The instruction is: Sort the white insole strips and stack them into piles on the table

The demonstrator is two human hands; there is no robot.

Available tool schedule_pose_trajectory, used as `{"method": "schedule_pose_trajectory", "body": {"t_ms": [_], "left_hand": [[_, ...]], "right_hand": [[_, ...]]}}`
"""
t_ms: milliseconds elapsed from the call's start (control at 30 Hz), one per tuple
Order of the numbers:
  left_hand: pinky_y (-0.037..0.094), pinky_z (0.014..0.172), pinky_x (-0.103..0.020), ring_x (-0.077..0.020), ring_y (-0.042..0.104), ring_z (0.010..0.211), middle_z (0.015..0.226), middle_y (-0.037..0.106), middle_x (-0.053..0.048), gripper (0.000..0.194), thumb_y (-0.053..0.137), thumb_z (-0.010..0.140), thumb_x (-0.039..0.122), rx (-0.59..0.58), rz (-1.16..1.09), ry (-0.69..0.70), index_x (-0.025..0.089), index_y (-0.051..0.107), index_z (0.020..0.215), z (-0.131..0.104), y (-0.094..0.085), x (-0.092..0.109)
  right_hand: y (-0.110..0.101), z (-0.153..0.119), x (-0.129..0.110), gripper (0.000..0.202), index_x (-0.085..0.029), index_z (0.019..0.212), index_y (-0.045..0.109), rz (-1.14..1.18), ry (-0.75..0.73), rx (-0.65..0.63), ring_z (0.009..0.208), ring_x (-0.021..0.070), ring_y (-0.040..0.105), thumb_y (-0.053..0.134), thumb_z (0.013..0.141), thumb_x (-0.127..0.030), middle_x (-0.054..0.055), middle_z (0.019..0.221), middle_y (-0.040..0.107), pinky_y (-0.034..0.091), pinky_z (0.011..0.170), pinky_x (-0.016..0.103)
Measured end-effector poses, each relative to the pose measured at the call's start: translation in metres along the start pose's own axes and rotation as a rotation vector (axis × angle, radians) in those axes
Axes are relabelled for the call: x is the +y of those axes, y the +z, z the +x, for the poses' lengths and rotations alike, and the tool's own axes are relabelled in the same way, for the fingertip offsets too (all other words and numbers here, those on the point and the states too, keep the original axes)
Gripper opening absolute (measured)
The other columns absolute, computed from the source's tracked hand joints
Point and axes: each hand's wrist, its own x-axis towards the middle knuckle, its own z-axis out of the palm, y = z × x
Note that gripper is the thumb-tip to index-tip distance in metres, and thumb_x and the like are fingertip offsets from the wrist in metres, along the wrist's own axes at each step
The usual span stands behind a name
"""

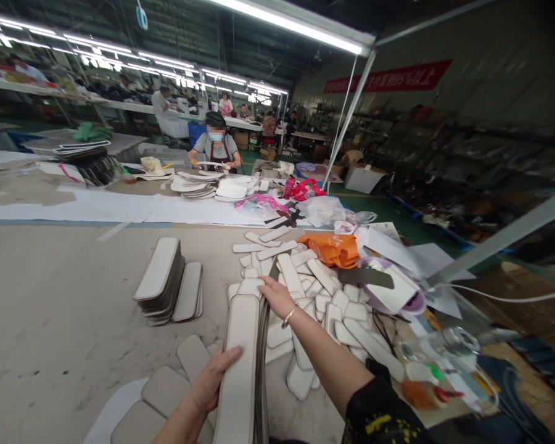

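Observation:
A thick stack of long white panels (239, 370) with rounded corners and dark edges stands in front of me, its near end cut off by the bottom of the view. My left hand (211, 377) grips its left side, thumb lying on the top panel. At the far right corner, my right hand (277, 298) has its fingers closed against the stack's edge; the fingertips are partly hidden. Loose white pieces (292, 275) lie heaped just beyond and to the right. Left of the stack, several beige panels (165, 390) overlap on the table.
A neat pile of white panels (157, 271) stands on the table (74, 296), a lower pile (187, 291) beside it. An orange bag (333, 248), a purple basin (415, 302) and a clear jar (448, 343) sit right. A metal post rises there. A co-worker (216, 148) sits opposite.

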Motion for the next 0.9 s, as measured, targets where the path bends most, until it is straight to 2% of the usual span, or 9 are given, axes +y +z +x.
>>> {"method": "schedule_pose_trajectory", "body": {"t_ms": [100,200,300,400,567,667,733,833,900], "left_hand": [[0.054,0.062,-0.035,-0.0249,0.069,0.070,0.087,0.072,-0.013,0.051,0.072,0.068,0.034,-0.033,0.022,-0.026,0.011,0.056,0.111,0.002,0.001,0.004],[0.054,0.064,-0.033,-0.0249,0.069,0.072,0.085,0.073,-0.014,0.052,0.072,0.068,0.034,-0.052,0.046,-0.070,0.009,0.058,0.112,0.008,0.005,0.008],[0.055,0.062,-0.034,-0.0254,0.069,0.070,0.084,0.073,-0.015,0.053,0.072,0.067,0.035,-0.062,0.062,-0.087,0.008,0.059,0.111,0.013,0.008,0.008],[0.055,0.062,-0.036,-0.0264,0.069,0.068,0.082,0.073,-0.015,0.054,0.074,0.065,0.035,-0.073,0.050,-0.080,0.008,0.060,0.109,0.012,0.008,0.007],[0.056,0.065,-0.037,-0.0263,0.069,0.071,0.085,0.073,-0.014,0.051,0.075,0.065,0.032,-0.049,0.060,-0.044,0.009,0.059,0.107,0.002,0.009,0.007],[0.056,0.066,-0.038,-0.0269,0.069,0.072,0.086,0.072,-0.014,0.051,0.073,0.067,0.032,-0.065,0.081,-0.034,0.009,0.057,0.110,-0.005,0.011,0.007],[0.056,0.064,-0.037,-0.0268,0.069,0.072,0.085,0.072,-0.015,0.050,0.071,0.070,0.033,-0.063,0.085,-0.019,0.009,0.056,0.111,-0.010,0.012,0.007],[0.055,0.065,-0.037,-0.0266,0.069,0.073,0.087,0.072,-0.015,0.050,0.067,0.074,0.036,-0.064,0.093,0.009,0.008,0.054,0.114,-0.018,0.011,0.011],[0.055,0.070,-0.038,-0.0266,0.069,0.080,0.092,0.072,-0.015,0.052,0.066,0.075,0.037,-0.079,0.087,0.041,0.009,0.052,0.117,-0.022,0.008,0.014]], "right_hand": [[0.004,-0.002,0.010,0.034,-0.021,0.102,0.066,0.159,0.021,0.016,0.095,0.0214,0.058,0.048,0.077,-0.035,0.001,0.095,0.068,0.043,0.087,0.033],[0.002,0.010,0.012,0.039,-0.019,0.106,0.065,0.292,0.033,0.102,0.086,0.0190,0.059,0.047,0.072,-0.027,0.000,0.089,0.068,0.046,0.080,0.030],[-0.003,0.019,0.009,0.045,-0.024,0.110,0.065,0.229,0.001,0.116,0.092,0.0185,0.059,0.050,0.067,-0.021,-0.003,0.095,0.068,0.043,0.087,0.031],[-0.006,0.015,0.004,0.044,-0.029,0.107,0.067,0.117,0.016,0.058,0.097,0.0185,0.058,0.051,0.068,-0.018,-0.005,0.101,0.068,0.042,0.092,0.031],[-0.004,-0.002,-0.010,0.024,-0.026,0.090,0.072,0.031,-0.074,0.065,0.098,0.0199,0.060,0.053,0.078,-0.032,-0.001,0.097,0.070,0.043,0.091,0.034],[-0.002,-0.011,-0.020,0.025,-0.027,0.091,0.072,0.023,-0.137,-0.039,0.099,0.0202,0.061,0.053,0.082,-0.041,-0.001,0.099,0.070,0.043,0.092,0.035],[-0.001,-0.017,-0.024,0.034,-0.026,0.091,0.072,0.059,-0.149,-0.073,0.104,0.0212,0.060,0.048,0.085,-0.049,0.002,0.103,0.069,0.040,0.097,0.037],[0.006,-0.036,-0.022,0.048,-0.023,0.108,0.066,0.176,-0.128,0.062,0.116,0.0225,0.052,0.046,0.083,-0.059,0.006,0.117,0.063,0.034,0.103,0.040],[0.024,-0.056,-0.016,0.062,-0.023,0.127,0.052,0.280,-0.082,0.141,0.115,0.0235,0.054,0.053,0.077,-0.061,0.008,0.123,0.058,0.042,0.097,0.042]]}}
